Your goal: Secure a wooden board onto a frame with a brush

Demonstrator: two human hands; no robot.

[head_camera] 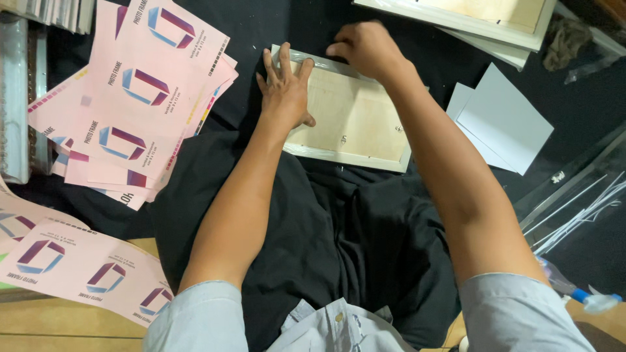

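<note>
Frame [349, 120] of pale wood lies face down on the black cloth [339, 228], its backing board up, in the middle of the work place. Pink printed sheets [137, 98] spread close on the left side, grey cards [505, 120] lie near on the right, and more frames [482, 19] are stacked just behind, so free cloth stays only in front, toward the person. The left hand [285, 91] lies flat on the frame's left part, fingers spread and straight, pressing the board. The right hand [365, 49] is bent at the far edge, fingers curled down on the rim; I cannot tell if it really grips. Both forearms reach forward, the hands a little apart.
</note>
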